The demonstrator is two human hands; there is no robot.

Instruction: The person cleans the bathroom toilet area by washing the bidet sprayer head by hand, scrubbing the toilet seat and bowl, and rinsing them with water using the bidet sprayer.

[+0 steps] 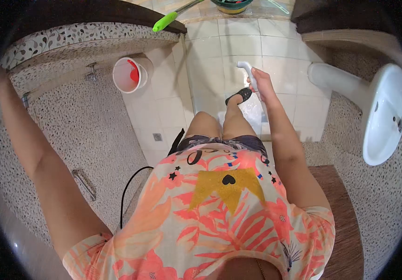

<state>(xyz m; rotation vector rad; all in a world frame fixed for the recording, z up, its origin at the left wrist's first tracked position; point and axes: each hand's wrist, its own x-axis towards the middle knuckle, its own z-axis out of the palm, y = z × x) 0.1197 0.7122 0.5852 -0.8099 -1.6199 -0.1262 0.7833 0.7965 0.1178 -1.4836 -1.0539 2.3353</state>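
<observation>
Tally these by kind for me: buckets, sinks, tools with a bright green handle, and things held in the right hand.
White round plastic bucket: 1
Glossy white oval sink: 1
Long-stemmed tool with a bright green handle: 1
White curved handle in the right hand: 1
Total: 4
</observation>
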